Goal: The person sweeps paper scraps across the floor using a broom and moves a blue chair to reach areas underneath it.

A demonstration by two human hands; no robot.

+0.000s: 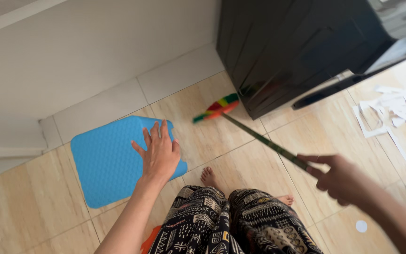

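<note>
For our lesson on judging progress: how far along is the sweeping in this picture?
Done: little shows as finished. In hand: the right hand grips a broom whose multicoloured head lies on the tiles at the dark cabinet; the left hand is spread open above a blue mat. Left: white paper scraps lie unswept at the right, with a round scrap nearer.

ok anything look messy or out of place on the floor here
Yes. White paper scraps lie scattered on the tiles at the right, beside the black cabinet, with one small round piece nearer the right hand. The blue mat also sits askew to the tile lines.
</note>
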